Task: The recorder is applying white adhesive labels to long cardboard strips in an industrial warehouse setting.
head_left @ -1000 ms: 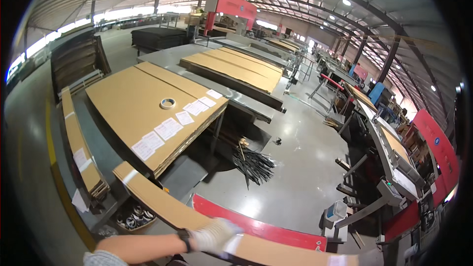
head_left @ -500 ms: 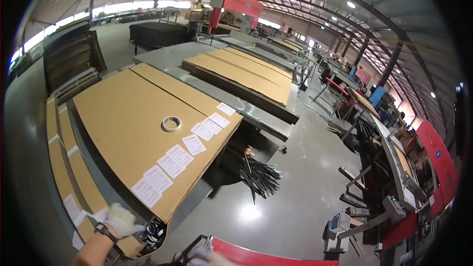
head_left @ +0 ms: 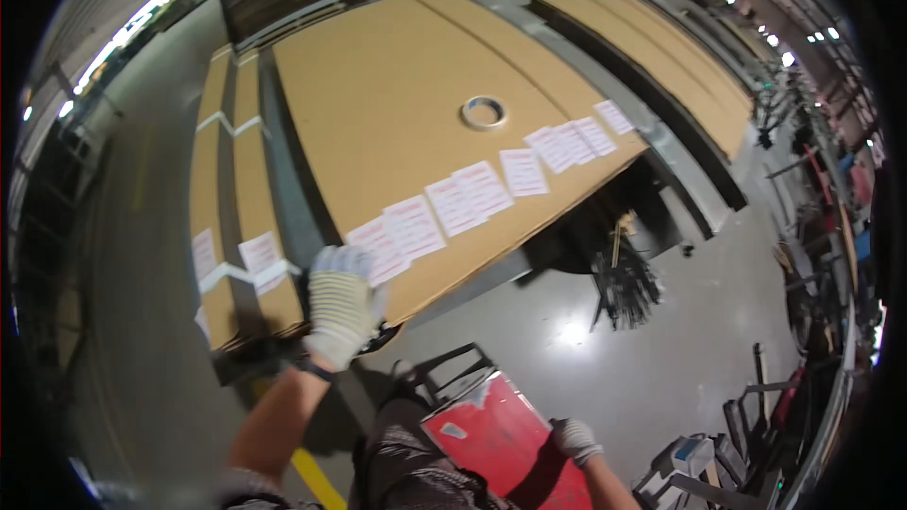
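Note:
My left hand [head_left: 342, 307], in a striped white knit glove, is at the near left corner of the large cardboard sheets [head_left: 397, 85]. Its fingers reach forward, slightly blurred, beside the leftmost of several printed paper slips [head_left: 380, 253]; whether they touch it I cannot tell. The slips form a row along the near edge, some overlapping. A roll of tape [head_left: 484, 113] lies behind them. My right hand [head_left: 574, 439], also gloved, is closed round the right edge of a scuffed red metal panel [head_left: 505, 434] in front of my body.
To the left, narrow cardboard bundles [head_left: 253, 151] are bound with white strap and carry slips [head_left: 262, 255]. Another cardboard stack [head_left: 652, 57] lies far right. Dark strips [head_left: 624, 288] hang beneath the table's right side. A black tubular frame [head_left: 463, 359] adjoins the red panel.
My left hand has moved from the strapped narrow bundles to the large sheets' near left corner. My right hand now grips the red panel's edge. The view has tilted down and turned left.

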Tool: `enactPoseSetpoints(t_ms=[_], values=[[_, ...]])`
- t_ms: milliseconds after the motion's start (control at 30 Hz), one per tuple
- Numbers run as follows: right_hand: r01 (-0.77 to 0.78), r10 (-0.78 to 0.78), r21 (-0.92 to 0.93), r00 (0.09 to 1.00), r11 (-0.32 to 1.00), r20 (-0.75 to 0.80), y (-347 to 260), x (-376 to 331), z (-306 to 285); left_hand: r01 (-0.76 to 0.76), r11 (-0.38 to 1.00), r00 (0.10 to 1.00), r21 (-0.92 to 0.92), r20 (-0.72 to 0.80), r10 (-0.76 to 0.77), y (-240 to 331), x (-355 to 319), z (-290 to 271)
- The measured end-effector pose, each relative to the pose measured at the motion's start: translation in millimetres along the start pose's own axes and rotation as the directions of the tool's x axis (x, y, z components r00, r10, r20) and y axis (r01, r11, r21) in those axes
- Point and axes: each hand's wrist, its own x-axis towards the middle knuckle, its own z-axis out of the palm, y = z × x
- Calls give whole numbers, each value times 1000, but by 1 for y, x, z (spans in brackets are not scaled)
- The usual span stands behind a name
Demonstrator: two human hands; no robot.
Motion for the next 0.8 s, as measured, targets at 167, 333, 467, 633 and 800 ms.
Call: enactPoseSetpoints(t_ms=[167, 333, 467, 633, 800], values=[[-63, 64, -13, 997, 998, 32, -14, 22, -24, -31, 999, 995, 19, 98, 29, 13, -22, 27], [322, 98, 942, 938, 101, -331, -125, 84, -95, 36, 996, 997, -79, 68, -31, 29, -7, 17], [258, -142, 964, 959, 69, -246, -232, 93, -129, -148, 989, 974, -1, 171, 146, 31, 25, 36], [-75, -325, 929, 944, -362, -50, -269, 109, -127, 391, 841, 872, -374, -143, -468, 25, 1, 36], [13, -112, 836, 990, -549, -89, -302, 109, -116, 467, -250, 572, -848, 506, -646, 16, -20, 52]])
